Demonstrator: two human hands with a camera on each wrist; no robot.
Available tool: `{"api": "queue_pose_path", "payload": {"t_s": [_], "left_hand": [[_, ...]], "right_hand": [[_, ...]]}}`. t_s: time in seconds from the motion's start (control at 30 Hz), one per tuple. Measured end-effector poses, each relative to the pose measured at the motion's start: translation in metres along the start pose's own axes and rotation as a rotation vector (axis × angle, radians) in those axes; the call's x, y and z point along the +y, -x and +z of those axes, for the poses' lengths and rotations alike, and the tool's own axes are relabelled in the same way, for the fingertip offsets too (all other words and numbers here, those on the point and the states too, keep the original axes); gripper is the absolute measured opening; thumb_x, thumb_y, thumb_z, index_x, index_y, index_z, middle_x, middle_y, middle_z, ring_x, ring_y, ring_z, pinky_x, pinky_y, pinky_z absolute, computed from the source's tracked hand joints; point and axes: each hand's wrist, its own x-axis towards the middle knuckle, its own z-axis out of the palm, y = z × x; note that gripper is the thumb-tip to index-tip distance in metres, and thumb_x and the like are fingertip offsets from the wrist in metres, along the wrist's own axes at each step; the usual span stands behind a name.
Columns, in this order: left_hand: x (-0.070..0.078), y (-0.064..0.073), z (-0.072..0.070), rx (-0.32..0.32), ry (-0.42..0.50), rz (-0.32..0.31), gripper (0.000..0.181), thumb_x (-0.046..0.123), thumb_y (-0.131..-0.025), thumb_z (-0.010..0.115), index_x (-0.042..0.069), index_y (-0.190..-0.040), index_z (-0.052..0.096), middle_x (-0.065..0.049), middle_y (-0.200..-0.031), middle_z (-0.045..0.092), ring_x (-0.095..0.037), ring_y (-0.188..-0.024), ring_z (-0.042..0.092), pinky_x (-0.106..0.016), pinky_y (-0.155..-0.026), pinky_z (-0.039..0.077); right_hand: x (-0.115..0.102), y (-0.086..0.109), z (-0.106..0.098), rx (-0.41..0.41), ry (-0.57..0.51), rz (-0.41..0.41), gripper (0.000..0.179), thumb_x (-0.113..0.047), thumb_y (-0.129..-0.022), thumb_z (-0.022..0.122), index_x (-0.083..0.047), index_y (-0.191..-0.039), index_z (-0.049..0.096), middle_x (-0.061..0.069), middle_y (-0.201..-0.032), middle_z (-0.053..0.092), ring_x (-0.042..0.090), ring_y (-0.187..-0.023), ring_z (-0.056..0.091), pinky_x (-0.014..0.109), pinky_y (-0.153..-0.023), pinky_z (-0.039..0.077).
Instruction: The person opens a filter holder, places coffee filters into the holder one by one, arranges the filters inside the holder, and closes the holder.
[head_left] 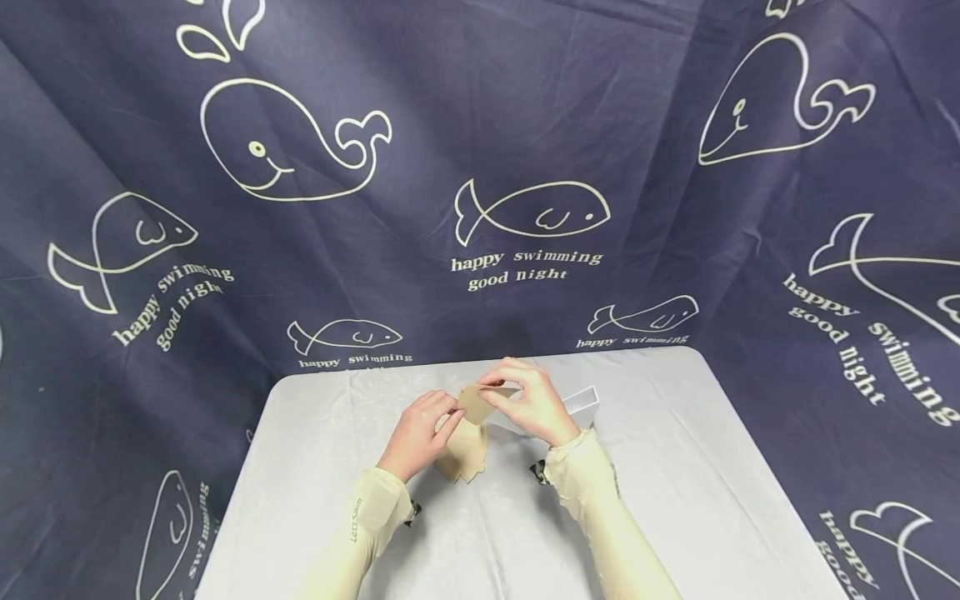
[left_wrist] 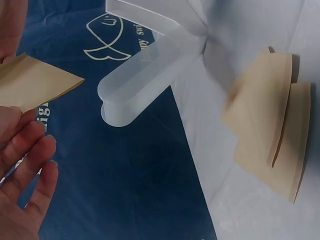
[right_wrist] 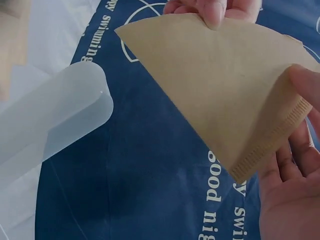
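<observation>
A brown paper coffee filter, fan-shaped with a crimped edge, is held up between both hands above the table. My left hand pinches its edge with thumb and fingertips. On the other side my right hand grips the filter along the crimped edge. More brown coffee filters lie overlapping on the table, below and near the left hand in the head view. Behind the right hand is a translucent white plastic container, partly hidden by that hand; its rounded end shows in the right wrist view.
A pale grey cloth covers the table. Dark blue curtains printed with whales and fish hang behind it and at both sides. Dark bands are partly visible at the wrists beneath the cream sleeves.
</observation>
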Motion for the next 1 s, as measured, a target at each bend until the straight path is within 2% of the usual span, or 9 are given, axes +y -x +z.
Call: {"api": "queue_pose_path", "payload": {"t_s": [0.17,0.37,0.6,0.77,0.87,1.0], "left_hand": [[0.0,0.0,0.0,-0.001,-0.021,0.015,0.009,0.015,-0.098,0.071,0.016,-0.091,0.065,0.004,-0.088,0.065,-0.013,-0.084,0.062,-0.034,-0.078,0.052],[0.001,-0.001,-0.001,0.003,0.0,-0.037,0.006,0.018,-0.097,0.072,0.016,-0.094,0.068,0.005,-0.09,0.066,-0.013,-0.086,0.063,-0.034,-0.078,0.053],[0.0,0.002,0.001,-0.002,0.054,-0.085,0.007,0.021,-0.096,0.074,0.017,-0.097,0.069,0.005,-0.094,0.068,-0.013,-0.091,0.066,-0.036,-0.081,0.056],[0.002,0.004,0.003,0.014,0.055,-0.092,0.005,0.02,-0.097,0.073,0.018,-0.094,0.07,0.006,-0.092,0.068,-0.011,-0.09,0.066,-0.034,-0.08,0.056],[0.003,0.004,0.002,0.028,0.045,-0.088,0.005,0.017,-0.097,0.073,0.019,-0.094,0.071,0.007,-0.091,0.068,-0.011,-0.089,0.066,-0.033,-0.079,0.056],[0.005,0.002,0.0,0.013,0.018,-0.073,0.007,0.014,-0.096,0.073,0.02,-0.094,0.07,0.006,-0.091,0.068,-0.011,-0.088,0.066,-0.033,-0.078,0.055]], "right_hand": [[0.003,0.001,0.003,-0.014,-0.006,-0.024,0.014,-0.001,-0.086,0.082,-0.014,-0.093,0.08,0.0,-0.089,0.075,0.013,-0.084,0.07,0.028,-0.08,0.059],[0.003,0.0,0.004,-0.009,0.024,-0.013,0.013,-0.003,-0.086,0.082,-0.014,-0.093,0.08,-0.004,-0.089,0.074,0.011,-0.085,0.07,0.027,-0.081,0.058],[0.003,0.001,0.002,0.086,-0.065,0.057,0.015,0.001,-0.085,0.082,-0.013,-0.091,0.08,0.004,-0.09,0.076,0.012,-0.084,0.068,0.022,-0.079,0.054],[0.004,0.003,0.001,0.135,-0.113,0.093,0.014,0.006,-0.083,0.081,-0.006,-0.09,0.079,0.012,-0.089,0.076,0.017,-0.082,0.068,0.018,-0.078,0.05],[-0.003,0.003,-0.004,0.136,-0.099,0.106,0.012,0.007,-0.083,0.08,-0.002,-0.09,0.078,0.013,-0.088,0.075,0.019,-0.082,0.067,0.02,-0.081,0.05],[-0.02,0.0,-0.013,0.118,-0.086,0.117,0.008,0.005,-0.085,0.08,-0.001,-0.089,0.078,0.011,-0.088,0.075,0.017,-0.082,0.067,0.024,-0.081,0.051]]}}
